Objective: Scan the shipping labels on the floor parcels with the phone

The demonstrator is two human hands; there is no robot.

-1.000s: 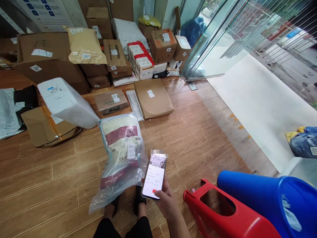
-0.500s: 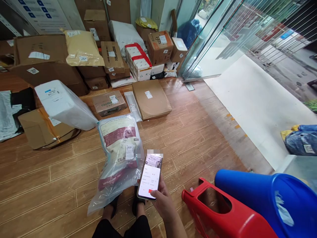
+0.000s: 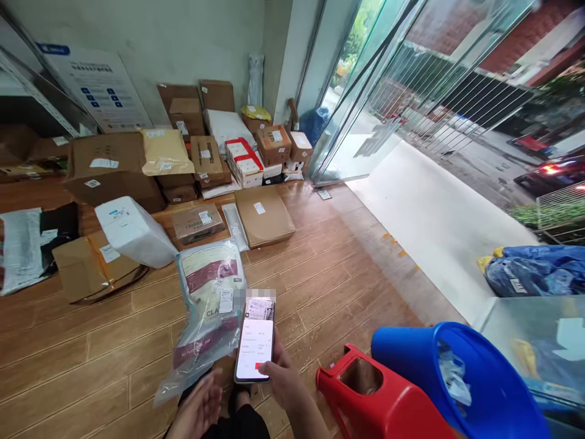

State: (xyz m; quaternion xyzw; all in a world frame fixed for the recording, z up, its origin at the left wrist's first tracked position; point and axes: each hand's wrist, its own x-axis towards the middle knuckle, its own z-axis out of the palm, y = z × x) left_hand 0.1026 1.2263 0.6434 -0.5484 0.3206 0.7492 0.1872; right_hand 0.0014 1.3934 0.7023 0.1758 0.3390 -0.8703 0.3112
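Scanning step: right hand [image 3: 286, 381] clamped on phone [image 3: 255, 341], left hand [image 3: 198, 410] spread, empty, at seven o'clock beneath bag [image 3: 208, 305] (label facing up). Next, probably: steady framing of label.

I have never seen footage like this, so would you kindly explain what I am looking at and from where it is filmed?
There is no machine here: a camera worn on a person's head looks forward and down at their own two hands. The right hand holds a phone with a lit screen. The left hand is open and empty, just below a clear plastic parcel lying on the wooden floor. Cardboard boxes are piled along the wall. A red stool and a blue bucket stand at the right.
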